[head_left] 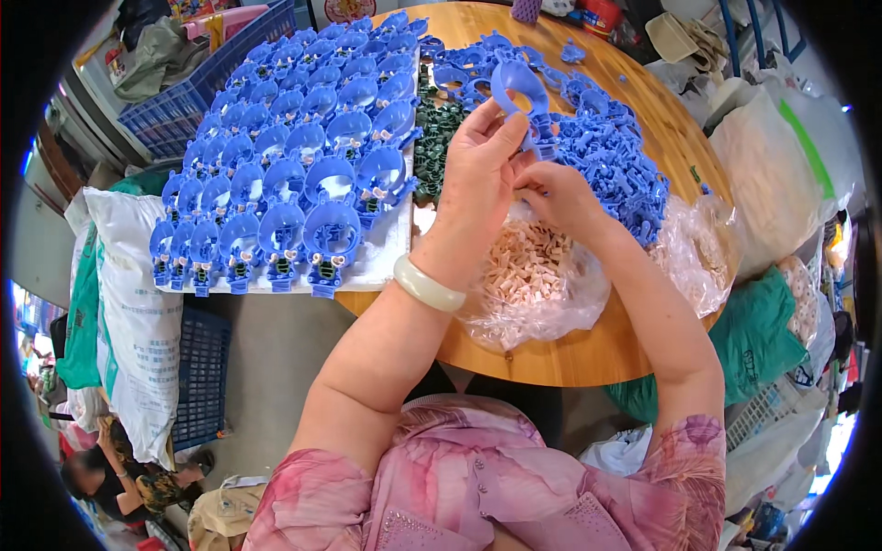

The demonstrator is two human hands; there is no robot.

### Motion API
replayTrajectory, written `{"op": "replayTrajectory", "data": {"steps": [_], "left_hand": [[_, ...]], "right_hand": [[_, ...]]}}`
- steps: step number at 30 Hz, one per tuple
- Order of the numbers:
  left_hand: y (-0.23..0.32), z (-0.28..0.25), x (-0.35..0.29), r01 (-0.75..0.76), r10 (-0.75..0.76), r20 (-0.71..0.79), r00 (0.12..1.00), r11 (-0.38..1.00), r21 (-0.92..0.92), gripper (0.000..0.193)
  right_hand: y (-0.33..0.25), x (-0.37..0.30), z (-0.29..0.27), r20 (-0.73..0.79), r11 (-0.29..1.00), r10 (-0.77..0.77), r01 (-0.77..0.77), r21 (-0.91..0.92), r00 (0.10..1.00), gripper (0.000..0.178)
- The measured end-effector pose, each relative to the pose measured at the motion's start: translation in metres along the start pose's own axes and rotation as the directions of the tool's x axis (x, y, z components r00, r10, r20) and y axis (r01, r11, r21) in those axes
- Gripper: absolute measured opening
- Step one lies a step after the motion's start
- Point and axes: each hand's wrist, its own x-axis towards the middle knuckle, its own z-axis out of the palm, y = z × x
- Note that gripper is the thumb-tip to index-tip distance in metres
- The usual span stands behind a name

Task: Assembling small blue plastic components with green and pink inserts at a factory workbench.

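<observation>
My left hand [487, 170] is closed on a blue plastic ring-shaped part [520, 84], its round loop pointing up and away from me. At the lower end of that part, the fingertips of my right hand [558, 195] are pinched together; whatever they hold is too small or hidden to make out. Below both hands lies an open clear bag of small pale pink pieces [528, 266]. A heap of small blue plastic parts [611, 151] is just to the right, and dark green pieces [436, 138] lie left of my left hand.
On the left, a white board [390, 248] carries rows of blue ring-shaped parts [331, 230] with small figures attached. More blue rings lie at the back of the round wooden table [634, 78]. Sacks [138, 303] and blue crates [202, 367] stand around; a person [119, 468] is at lower left.
</observation>
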Motion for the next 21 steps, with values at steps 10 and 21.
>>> {"op": "replayTrajectory", "data": {"steps": [10,21], "left_hand": [[-0.011,0.001,-0.006,0.301,-0.301,0.015,0.953,0.953,-0.016,0.038],[-0.019,0.010,-0.011,0.494,-0.481,0.136,0.866,0.865,-0.092,0.027]], "right_hand": [[-0.029,-0.019,-0.070,-0.314,0.901,0.008,0.129,0.414,0.949,0.008],[-0.039,-0.025,-0.090,-0.146,0.906,-0.398,0.362,-0.220,0.906,0.017]]}}
